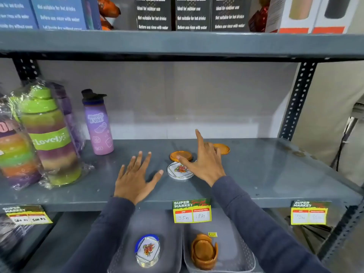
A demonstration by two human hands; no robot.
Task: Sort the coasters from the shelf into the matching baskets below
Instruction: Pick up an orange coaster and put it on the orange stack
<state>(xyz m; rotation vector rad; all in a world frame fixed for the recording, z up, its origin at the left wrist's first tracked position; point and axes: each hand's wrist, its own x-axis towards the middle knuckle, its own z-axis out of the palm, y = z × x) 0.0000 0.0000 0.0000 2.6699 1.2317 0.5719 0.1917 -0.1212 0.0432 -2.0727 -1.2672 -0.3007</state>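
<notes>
On the grey shelf (266,174) lie two orange round coasters, one (180,155) near the middle and one (223,148) further back right, plus a white floral coaster (178,171) in front. My right hand (202,162) hovers over them with fingers spread and the index finger raised, holding nothing. My left hand (136,176) rests flat and open on the shelf to the left. Below, the left clear basket (173,243) holds a stack of floral coasters (147,251). The right basket (244,253) holds orange coasters (204,253).
Wrapped rainbow bottles (49,138) and a purple bottle (98,125) stand at the shelf's left. Boxes fill the upper shelf (177,42). Price tags (192,210) hang on the shelf's front edge. A perforated upright (297,101) bounds the right side.
</notes>
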